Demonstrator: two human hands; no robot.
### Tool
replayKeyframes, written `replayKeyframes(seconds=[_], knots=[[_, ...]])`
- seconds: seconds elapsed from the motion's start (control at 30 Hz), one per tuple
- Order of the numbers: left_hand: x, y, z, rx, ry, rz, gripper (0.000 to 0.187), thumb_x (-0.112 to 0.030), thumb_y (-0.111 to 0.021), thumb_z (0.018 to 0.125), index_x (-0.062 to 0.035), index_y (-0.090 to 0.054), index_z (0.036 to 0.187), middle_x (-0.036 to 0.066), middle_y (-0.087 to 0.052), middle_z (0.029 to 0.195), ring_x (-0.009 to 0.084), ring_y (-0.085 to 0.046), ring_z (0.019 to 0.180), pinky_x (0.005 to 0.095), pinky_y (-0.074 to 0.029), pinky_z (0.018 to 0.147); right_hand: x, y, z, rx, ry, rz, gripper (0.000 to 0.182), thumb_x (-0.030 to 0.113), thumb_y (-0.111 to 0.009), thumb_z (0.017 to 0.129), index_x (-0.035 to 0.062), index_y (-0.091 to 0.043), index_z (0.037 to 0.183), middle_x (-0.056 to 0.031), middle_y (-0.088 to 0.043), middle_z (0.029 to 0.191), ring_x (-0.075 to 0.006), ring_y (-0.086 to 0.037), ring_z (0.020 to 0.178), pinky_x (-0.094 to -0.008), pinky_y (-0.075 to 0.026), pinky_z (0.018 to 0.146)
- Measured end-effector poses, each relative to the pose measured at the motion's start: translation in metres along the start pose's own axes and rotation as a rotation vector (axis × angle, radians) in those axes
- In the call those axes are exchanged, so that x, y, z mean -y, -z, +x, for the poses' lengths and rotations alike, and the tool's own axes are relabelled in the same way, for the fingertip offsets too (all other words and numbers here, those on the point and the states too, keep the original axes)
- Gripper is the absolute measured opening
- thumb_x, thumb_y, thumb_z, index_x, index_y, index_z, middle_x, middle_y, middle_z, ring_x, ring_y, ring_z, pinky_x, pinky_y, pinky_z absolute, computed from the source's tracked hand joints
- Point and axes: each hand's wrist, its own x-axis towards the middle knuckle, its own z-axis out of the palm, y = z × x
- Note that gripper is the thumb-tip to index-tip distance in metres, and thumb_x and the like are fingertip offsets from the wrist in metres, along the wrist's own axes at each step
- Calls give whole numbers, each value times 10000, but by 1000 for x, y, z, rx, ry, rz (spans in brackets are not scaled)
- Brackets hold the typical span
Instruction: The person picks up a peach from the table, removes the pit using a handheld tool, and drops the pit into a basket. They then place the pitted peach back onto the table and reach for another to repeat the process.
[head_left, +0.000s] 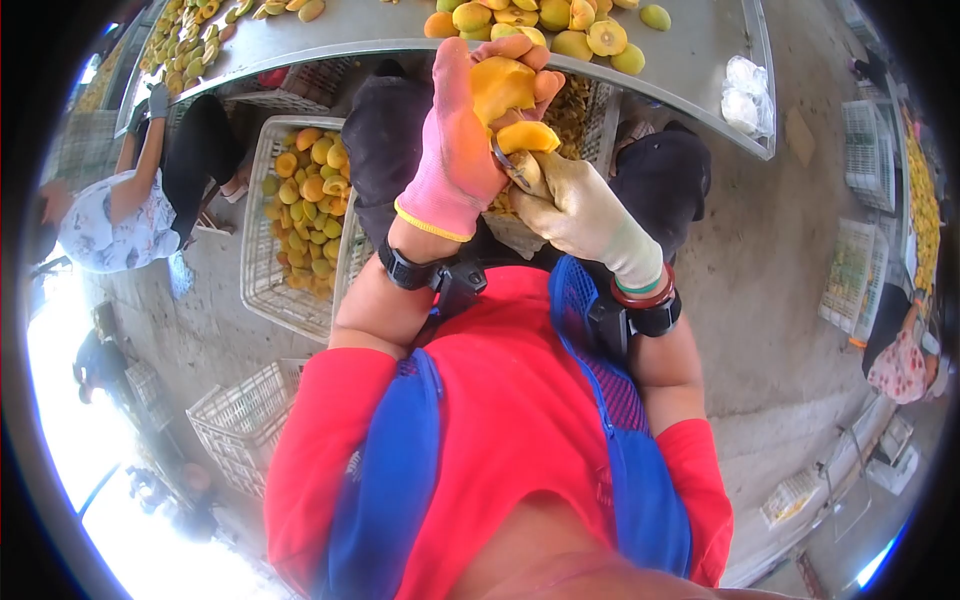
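Note:
My left hand [452, 150], in a pink glove with a yellow cuff, is closed around a yellow peach piece [500, 88]. My right hand [585, 210], in a whitish glove, grips a small tool with a curved metal blade [507, 165]. The blade lies against another cut peach piece [530, 137], between the two hands. Both hands are close together just in front of the metal table's near edge. On the table beyond them lies a pile of halved peaches [606, 38].
The metal table [680, 70] runs across the top, with a white plastic bundle [745, 95] at its right end. A crate [262, 290] of peaches stands on the floor at left. Co-workers sit at far left [120, 215] and far right [898, 365]. White crates [240, 420] stand lower left.

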Motion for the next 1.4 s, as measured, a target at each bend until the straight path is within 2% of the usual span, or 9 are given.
replayKeyframes(seconds=[0.23, 0.33, 0.43, 0.57, 0.77, 0.9, 1.2, 1.3, 1.4], knots=[[-5, 26, 17, 111, -69, -189, 526, -504, -472, 1003, -30, -581, 1203, 126, -643, 1105, 225, -638, 961, 445, -403, 1109, 6, -1, -9, 7, -96, 149, 196, 129, -618, 909, -1, -596, 1055, -117, -610, 729, -226, -582, 607, -332, -494, 616], [-15, 32, 18, 64, -96, -135, 558, -505, -478, 995, -3, -613, 1200, 147, -661, 1129, 274, -639, 1020, 459, -403, 1107, 2, 0, -9, -54, -303, 465, 136, 134, -641, 897, 43, -565, 963, -13, -531, 716, -61, -507, 596, -244, -399, 521], [-14, 28, 13, -18, -112, -23, 548, -502, -467, 1001, 2, -638, 1131, 160, -659, 1167, 298, -640, 1057, 443, -414, 1088, -4, 9, 4, 22, -555, 337, 164, 187, -641, 907, 63, -547, 957, -5, -527, 677, -58, -478, 504, -228, -357, 459], [-17, 22, 10, -90, -41, 82, 503, -463, -465, 1017, 3, -619, 1128, 175, -652, 1216, 314, -632, 1112, 402, -434, 1055, 0, 1, 3, -129, -522, 599, 198, 130, -655, 890, -3, -560, 1001, -31, -545, 714, -117, -530, 605, -286, -427, 537], [-13, 9, -1, -94, -14, 127, 412, -372, -545, 1003, 10, -584, 1153, 201, -672, 1157, 351, -640, 1137, 441, -475, 1040, -15, -8, 6, -243, -245, 330, 203, 80, -626, 908, 5, -545, 1078, -32, -533, 707, -116, -518, 576, -272, -406, 511], [-14, -4, -6, -84, 58, 81, 405, -363, -517, 1015, 17, -583, 1138, 200, -667, 1176, 345, -635, 1147, 433, -489, 1021, -19, -2, 10, -271, 116, -278, 214, 94, -648, 883, -21, -556, 1037, -157, -570, 748, -308, -603, 619, -372, -487, 599], [-11, 1, 0, -24, 125, 4, 362, -379, -469, 1020, -21, -508, 981, 78, -501, 982, 244, -503, 981, 389, -415, 930, -21, -4, 12, -188, -194, 61, 191, 117, -662, 862, -32, -566, 932, -194, -592, 719, -353, -616, 643, -410, -486, 608], [-8, 26, 8, 104, 158, -178, 420, -371, -464, 1030, 31, -575, 1080, 162, -659, 1054, 306, -651, 1026, 415, -515, 958, -20, -4, 12, -165, -216, 53, 184, 118, -660, 854, -27, -568, 922, -202, -596, 731, -358, -625, 663, -411, -487, 613], [-9, 21, 3, -41, 144, -57, 425, -390, -495, 1018, 23, -575, 1079, 170, -657, 1039, 301, -661, 970, 400, -529, 906, -22, -6, 13, -164, -92, -71, 188, 110, -659, 842, -11, -585, 965, -200, -620, 787, -372, -635, 708, -414, -497, 634]])
